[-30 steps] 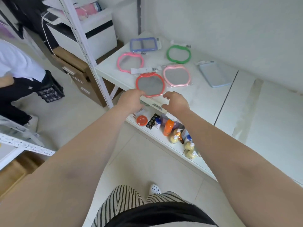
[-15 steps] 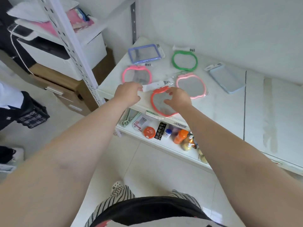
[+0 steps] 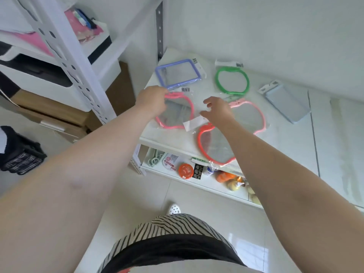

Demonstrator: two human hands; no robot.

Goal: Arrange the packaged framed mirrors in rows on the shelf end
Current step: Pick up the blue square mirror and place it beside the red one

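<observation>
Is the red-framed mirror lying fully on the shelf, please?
No: the red-framed mirror overhangs the shelf front edge.

Lower shelf (image 3: 197,185), under the top board: orange round tin (image 3: 185,171), black card of button cells (image 3: 198,171) just beside it, small white bottle (image 3: 210,171), orange bottle (image 3: 224,177), yellowish pump bottles (image 3: 235,185) further right. Pale green hangers (image 3: 155,157) at its left end, next to a round red-and-white printed pack (image 3: 171,162).

Left of the rack: white perforated upright (image 3: 74,62), white printer (image 3: 45,75) on a wooden drawer cabinet (image 3: 53,119). Pink paper (image 3: 42,45) on the shelf above it. Black bag with a plaid panel (image 3: 19,154) on the floor, far left. White tile floor (image 3: 122,198); white wall (image 3: 256,26) behind.
</observation>
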